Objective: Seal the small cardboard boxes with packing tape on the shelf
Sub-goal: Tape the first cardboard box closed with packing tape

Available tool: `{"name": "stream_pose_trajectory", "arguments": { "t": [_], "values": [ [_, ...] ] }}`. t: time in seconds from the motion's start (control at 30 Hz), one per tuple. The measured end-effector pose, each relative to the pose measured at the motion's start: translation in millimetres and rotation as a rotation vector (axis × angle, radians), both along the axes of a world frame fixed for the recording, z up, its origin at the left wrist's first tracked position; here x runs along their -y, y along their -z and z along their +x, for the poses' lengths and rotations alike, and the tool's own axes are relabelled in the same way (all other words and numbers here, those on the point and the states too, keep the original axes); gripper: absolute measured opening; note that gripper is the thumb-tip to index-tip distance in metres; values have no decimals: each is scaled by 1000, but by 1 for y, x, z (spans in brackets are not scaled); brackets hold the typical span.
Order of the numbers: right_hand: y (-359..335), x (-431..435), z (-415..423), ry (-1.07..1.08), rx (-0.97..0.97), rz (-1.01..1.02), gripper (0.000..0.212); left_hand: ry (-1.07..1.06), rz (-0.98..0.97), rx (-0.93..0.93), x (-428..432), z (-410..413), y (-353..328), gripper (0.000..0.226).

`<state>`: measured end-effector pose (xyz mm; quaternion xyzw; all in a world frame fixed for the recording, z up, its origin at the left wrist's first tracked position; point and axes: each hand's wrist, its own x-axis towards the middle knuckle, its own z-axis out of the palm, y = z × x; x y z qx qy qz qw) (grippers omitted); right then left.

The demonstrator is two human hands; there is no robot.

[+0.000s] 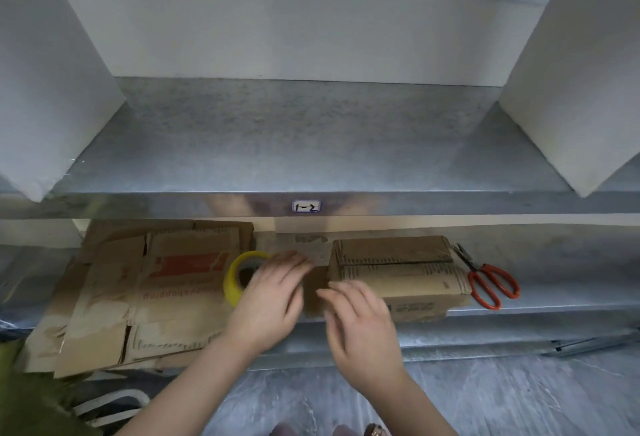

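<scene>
The shelf (311, 144) is galvanised metal: mottled grey with a dull sheen, brighter along its front lip. The box (394, 269) is matt brown cardboard with black print. The cardboard sheets (156, 290) look rougher, their top skin torn away in pale patches. The tape (231, 283) is glossy yellow. The scissors (479, 271) have shiny orange handles and dark metal blades. The label (306, 206) looks like paper. The floor (519, 397) is smooth, veined grey — stone-like.

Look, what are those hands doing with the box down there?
A person is working on a small cardboard box on the lower shelf. The left hand is at a yellow tape roll; whether it grips is hidden. The right hand lies with straight fingers on the box's left end. Red-handled scissors lie right of the box, flattened cartons left.
</scene>
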<state>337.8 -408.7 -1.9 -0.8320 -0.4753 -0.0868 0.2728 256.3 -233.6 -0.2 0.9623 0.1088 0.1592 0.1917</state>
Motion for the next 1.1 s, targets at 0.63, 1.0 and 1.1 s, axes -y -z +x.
{"name": "stream_pose_trajectory", "arguments": {
  "t": [0.63, 1.0, 1.1],
  "values": [
    [36, 124, 181, 169, -220, -317, 46, -244, -195, -141, 76, 73, 38, 50],
    [47, 129, 194, 43, -779, -81, 63, -469, -865, -1, 100, 87, 49, 61],
    [50, 128, 199, 26, -705, -142, 61, -395, -709, -169, 107, 83, 49, 59]
  ]
}}
